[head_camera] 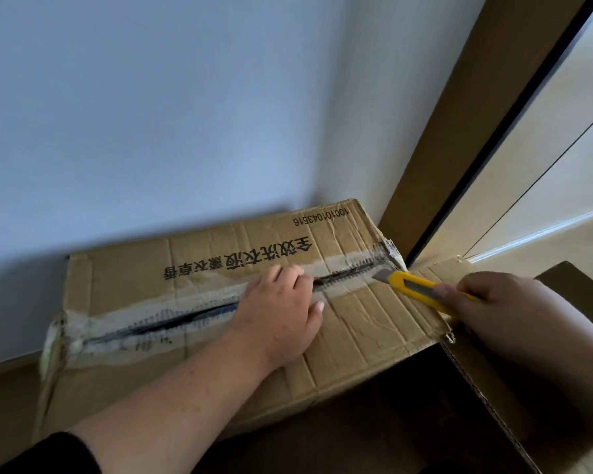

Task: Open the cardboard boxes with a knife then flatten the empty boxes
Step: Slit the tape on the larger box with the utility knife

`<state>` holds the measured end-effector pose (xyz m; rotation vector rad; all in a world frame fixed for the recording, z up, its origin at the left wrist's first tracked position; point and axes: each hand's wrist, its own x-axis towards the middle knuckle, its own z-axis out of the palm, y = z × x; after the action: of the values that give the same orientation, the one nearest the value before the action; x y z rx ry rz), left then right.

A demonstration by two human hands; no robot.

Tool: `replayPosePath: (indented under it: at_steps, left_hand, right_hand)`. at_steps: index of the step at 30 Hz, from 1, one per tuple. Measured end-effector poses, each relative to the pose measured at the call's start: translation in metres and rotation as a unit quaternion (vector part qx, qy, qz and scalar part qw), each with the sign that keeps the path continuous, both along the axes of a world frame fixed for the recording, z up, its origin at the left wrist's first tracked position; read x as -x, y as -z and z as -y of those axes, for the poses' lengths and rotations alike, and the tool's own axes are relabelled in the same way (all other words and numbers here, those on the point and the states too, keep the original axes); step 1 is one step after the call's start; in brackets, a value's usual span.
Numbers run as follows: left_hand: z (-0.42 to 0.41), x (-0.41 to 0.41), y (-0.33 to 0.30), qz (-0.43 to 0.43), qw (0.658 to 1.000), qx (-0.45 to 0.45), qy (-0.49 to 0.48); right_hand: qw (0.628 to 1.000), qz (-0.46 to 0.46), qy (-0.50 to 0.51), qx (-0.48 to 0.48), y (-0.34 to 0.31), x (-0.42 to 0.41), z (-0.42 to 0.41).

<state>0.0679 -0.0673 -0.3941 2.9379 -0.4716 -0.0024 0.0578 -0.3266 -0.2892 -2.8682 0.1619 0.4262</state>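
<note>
Head view: the cardboard box (220, 302) sits against the wall (151, 97), its top seam covered by pale tape (192, 302). The left hand (281, 309) lies flat on the lid, fingers mostly straight, pressing right at the seam. The right hand (514, 313) grips a yellow utility knife (415, 285), blade out and touching the tape's right end. Another open box (459, 354) stands just beside it.
</note>
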Motion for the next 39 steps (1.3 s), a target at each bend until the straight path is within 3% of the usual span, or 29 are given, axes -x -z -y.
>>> replayPosePath:
  at_steps: [7,11,14,18,22,26,30,33,37,39]
  left_hand:
    - [-0.063,0.022,0.006,0.024,0.998,0.032,-0.046]
    - [-0.093,0.031,0.009,0.057,0.996,0.054,-0.052]
    - [-0.107,0.040,0.004,0.084,0.981,0.165,-0.052]
    - [-0.125,0.050,-0.005,0.041,0.917,0.380,-0.116]
    - [-0.150,0.059,-0.022,-0.044,0.779,0.577,-0.239]
    - [-0.191,0.058,-0.025,0.018,0.718,0.609,-0.337]
    - [-0.251,0.061,-0.019,0.101,0.698,0.554,-0.442]
    - [-0.284,0.072,0.001,0.085,0.719,0.505,-0.470]
    - [-0.291,0.085,0.045,0.003,0.764,0.462,-0.451]
    - [-0.286,0.087,0.057,-0.027,0.769,0.461,-0.442]
  right_hand:
    - [0.994,0.007,-0.102,-0.041,0.016,-0.011,-0.092]
    - [0.968,0.002,-0.107,-0.225,0.028,-0.006,-0.138]
    - [0.926,-0.054,-0.105,-0.359,0.030,0.003,-0.173]
    - [0.866,-0.096,-0.132,-0.473,0.031,0.018,-0.221]
    - [0.843,-0.108,-0.118,-0.513,0.035,0.029,-0.268]
    - [0.881,-0.099,-0.164,-0.432,0.046,0.027,-0.302]
    - [0.934,-0.010,-0.289,-0.211,0.052,0.030,-0.319]
    - [0.925,0.010,-0.365,-0.105,0.064,0.035,-0.325]
    - [0.924,0.028,-0.377,-0.061,0.075,0.039,-0.330]
    - [0.924,0.025,-0.380,-0.036,0.078,0.041,-0.334]
